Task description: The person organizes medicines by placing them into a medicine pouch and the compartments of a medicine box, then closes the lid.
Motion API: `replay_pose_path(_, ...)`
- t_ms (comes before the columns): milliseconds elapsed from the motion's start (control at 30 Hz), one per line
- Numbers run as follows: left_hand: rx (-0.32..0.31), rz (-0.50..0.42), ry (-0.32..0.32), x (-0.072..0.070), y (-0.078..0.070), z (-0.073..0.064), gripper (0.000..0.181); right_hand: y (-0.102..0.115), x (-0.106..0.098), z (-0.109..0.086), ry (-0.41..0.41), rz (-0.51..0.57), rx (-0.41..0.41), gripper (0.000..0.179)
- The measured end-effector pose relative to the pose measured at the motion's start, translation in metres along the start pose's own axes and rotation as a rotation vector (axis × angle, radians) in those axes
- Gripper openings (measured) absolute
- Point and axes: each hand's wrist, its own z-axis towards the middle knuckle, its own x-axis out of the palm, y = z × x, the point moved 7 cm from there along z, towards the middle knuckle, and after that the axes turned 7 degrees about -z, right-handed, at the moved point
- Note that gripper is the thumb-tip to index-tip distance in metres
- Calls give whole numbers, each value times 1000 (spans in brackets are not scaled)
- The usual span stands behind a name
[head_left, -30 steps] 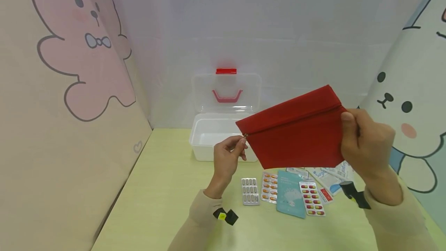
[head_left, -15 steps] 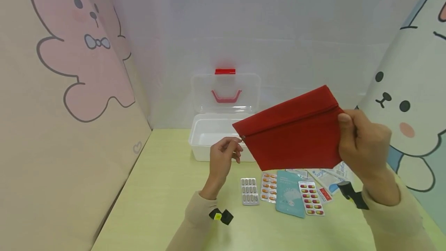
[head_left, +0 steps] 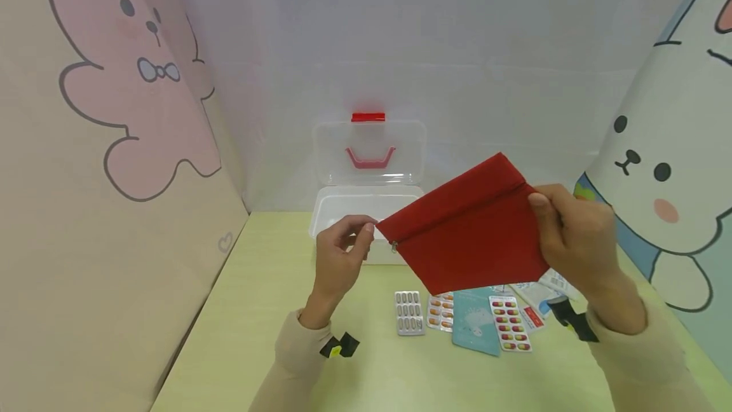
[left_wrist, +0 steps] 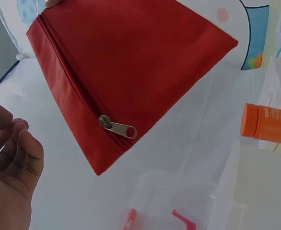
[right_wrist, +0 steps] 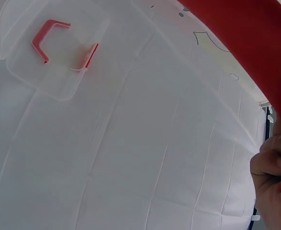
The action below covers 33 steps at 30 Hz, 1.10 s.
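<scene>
My right hand (head_left: 577, 247) grips a red zip pouch (head_left: 466, 234) by its right end, the thumb lying on the front, and holds it tilted above the table. Along the pouch's upper part runs a zipper, its metal pull (left_wrist: 117, 128) near the left end. My left hand (head_left: 342, 256) is beside the pouch's left corner; in the left wrist view its loosely bent fingers (left_wrist: 30, 151) stand apart from the pouch with nothing in them. Below lie a silver blister pack (head_left: 409, 313), an orange capsule pack (head_left: 440, 313), a teal packet (head_left: 476, 329) and a red-and-yellow capsule pack (head_left: 511, 324).
A white box (head_left: 343, 199) with its clear lid (head_left: 368, 135) raised stands at the back, partly behind the pouch. White packets (head_left: 557, 283) lie at the right. An orange bottle (left_wrist: 267, 123) shows in the left wrist view. Printed cloth walls enclose the table (head_left: 274, 291).
My left hand has let go of the zipper pull and moved left and toward me. The right hand has brought the pouch left and slightly lower, tilting it more.
</scene>
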Motion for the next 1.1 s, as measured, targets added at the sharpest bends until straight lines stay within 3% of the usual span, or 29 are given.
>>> replay_pose_path(233,231,251,172,9,-30,4,17,11,8,0,93,46,-122,56)
replay_pose_path(333,276,285,289,18,-35,4,22,14,10,0,139,80,-143,55)
replay_pose_path(533,220,174,548,35,-31,6,27,18,19,-3,245,149,-143,49)
replay_pose_path(733,86,16,751,45,-22,3,23,25,27,-8,322,224,-149,35)
replay_pose_path(900,23,-89,842,54,-21,-3,20,31,33,-10,377,262,-160,30)
replay_pose_path(1100,-12,-110,863,62,-16,-8,19,35,39,-11,399,296,-150,28)
